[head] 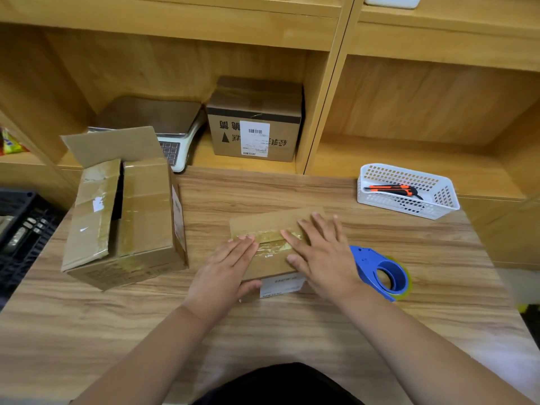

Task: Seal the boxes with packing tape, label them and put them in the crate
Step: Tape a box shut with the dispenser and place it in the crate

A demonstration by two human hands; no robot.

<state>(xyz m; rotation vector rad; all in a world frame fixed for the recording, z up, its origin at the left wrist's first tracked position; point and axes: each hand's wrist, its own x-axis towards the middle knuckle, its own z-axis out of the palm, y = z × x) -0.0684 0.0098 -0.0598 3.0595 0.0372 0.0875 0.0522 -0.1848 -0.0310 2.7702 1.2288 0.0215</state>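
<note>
Brown cardboard fills the middle of the head view: we see a small box (pixel 263 222) lying flat on the wooden table (pixel 263 331), straight in front of us. A strip of clear tape (pixel 271 239) runs across its top, over the seam between the flaps. Our left hand (pixel 225 267) lies on the left end of that strip, fingers straight and flat on the lid, thumb against the near side of the box. Our right hand (pixel 321 252) rests on the right part of the lid, fingers spread and straight, palm down; neither hand is curled round anything. A white label (pixel 280 285) shows on the near side of the box, between the two hands.

Just right of the right hand, a blue tape dispenser (pixel 380 270) lies on the table with a roll in it. Farther back on the right stands a white basket (pixel 403 207) holding an orange and black knife (pixel 394 190).

On the left of the table sits a bigger box (pixel 140 211), well apart from the small one, its top flaps partly open and one flap standing up. A black crate (pixel 26 226) shows at the left edge, beside the table.

Behind the table, on the wooden shelf (pixel 409 153), we see a scale (pixel 163 124) and beside it a taped box (pixel 280 118) bearing a white barcode sticker (pixel 254 138).
</note>
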